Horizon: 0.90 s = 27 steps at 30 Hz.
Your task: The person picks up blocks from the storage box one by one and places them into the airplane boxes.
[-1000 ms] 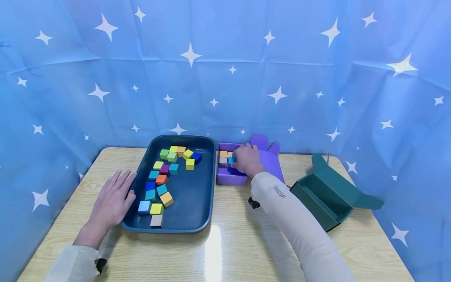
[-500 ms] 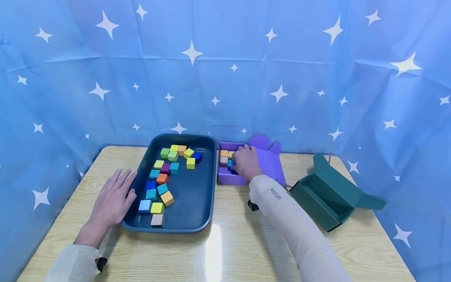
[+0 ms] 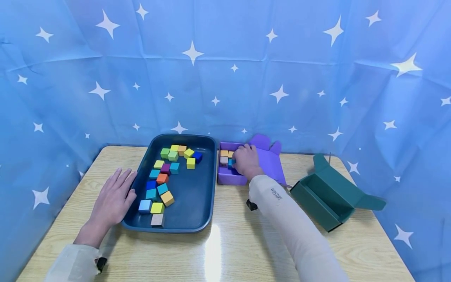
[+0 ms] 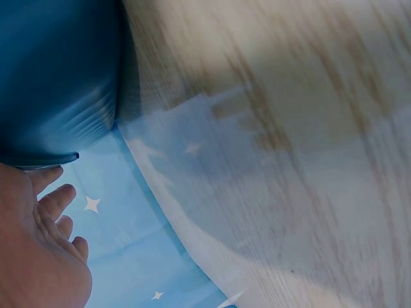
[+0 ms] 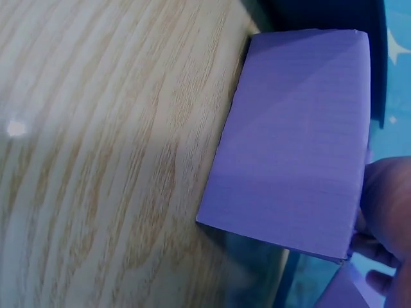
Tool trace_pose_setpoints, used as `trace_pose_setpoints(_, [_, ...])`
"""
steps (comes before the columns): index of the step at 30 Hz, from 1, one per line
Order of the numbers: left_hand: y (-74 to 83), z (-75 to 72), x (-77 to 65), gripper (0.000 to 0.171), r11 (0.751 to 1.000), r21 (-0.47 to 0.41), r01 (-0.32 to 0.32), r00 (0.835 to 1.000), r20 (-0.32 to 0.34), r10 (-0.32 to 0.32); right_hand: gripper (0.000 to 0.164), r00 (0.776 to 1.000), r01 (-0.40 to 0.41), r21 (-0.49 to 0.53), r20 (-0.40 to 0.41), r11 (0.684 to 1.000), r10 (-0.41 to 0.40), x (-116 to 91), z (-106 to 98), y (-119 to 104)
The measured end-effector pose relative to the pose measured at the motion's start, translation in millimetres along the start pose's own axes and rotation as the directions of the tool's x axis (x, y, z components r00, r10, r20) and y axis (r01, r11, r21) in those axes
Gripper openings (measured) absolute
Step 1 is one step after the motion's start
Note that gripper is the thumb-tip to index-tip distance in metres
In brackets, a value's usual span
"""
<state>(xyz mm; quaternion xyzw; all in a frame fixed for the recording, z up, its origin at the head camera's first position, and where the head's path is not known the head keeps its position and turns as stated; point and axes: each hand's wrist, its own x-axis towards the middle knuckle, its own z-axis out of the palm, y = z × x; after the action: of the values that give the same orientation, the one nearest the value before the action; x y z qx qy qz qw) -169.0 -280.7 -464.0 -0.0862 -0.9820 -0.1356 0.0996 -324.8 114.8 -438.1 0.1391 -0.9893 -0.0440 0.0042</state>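
Note:
My right hand (image 3: 246,161) reaches over the purple box (image 3: 232,179), its fingers bent down inside. The thumb and fingers are at a blue cube (image 3: 230,164) and seem to pinch it; part of the cube is hidden behind them. Beside that cube stands a bare wooden cube (image 3: 223,161), with orange cubes (image 3: 224,153) behind. In the right wrist view the box's purple wall (image 5: 295,141) hides the fingertips. My left hand (image 3: 112,199) lies with straight fingers along the left rim of the dark blue tray (image 3: 190,211), holding nothing.
Several loose cubes in yellow, green, blue, orange and purple (image 3: 165,169) lie in the tray, mostly toward its left and back. A green box (image 3: 324,196) with its lid raised stands at the right. A starry blue curtain (image 3: 225,78) hangs behind the table.
The blue cube has gone down slightly in the purple box with my right hand at it. The view has shifted a little. My left hand stays at the tray rim.

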Motion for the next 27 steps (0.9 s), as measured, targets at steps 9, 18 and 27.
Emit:
trace_pose_setpoints(9, [-0.1, 2.2, -0.9, 0.055, 1.0, -0.005, 0.007, 1.0, 0.001, -0.007, 0.011, 0.998, 0.007, 0.02, -0.056, 1.0, -0.006, 1.7, 5.4, 2.9])
trace_pose_setpoints(18, [0.5, 2.9, -0.6, 0.055, 1.0, -0.005, 0.008, 1.0, 0.004, -0.007, 0.014, 0.998, 0.005, 0.019, -0.056, 1.0, -0.004, 1.2, 6.8, 3.6])
trace_pose_setpoints(27, [0.4, 0.4, -1.1, 0.054, 1.0, 0.002, -0.002, 1.0, 0.001, 0.002, 0.027, 0.985, 0.099, 0.112, -0.155, 0.989, -0.081, -3.1, -17.2, -12.3])
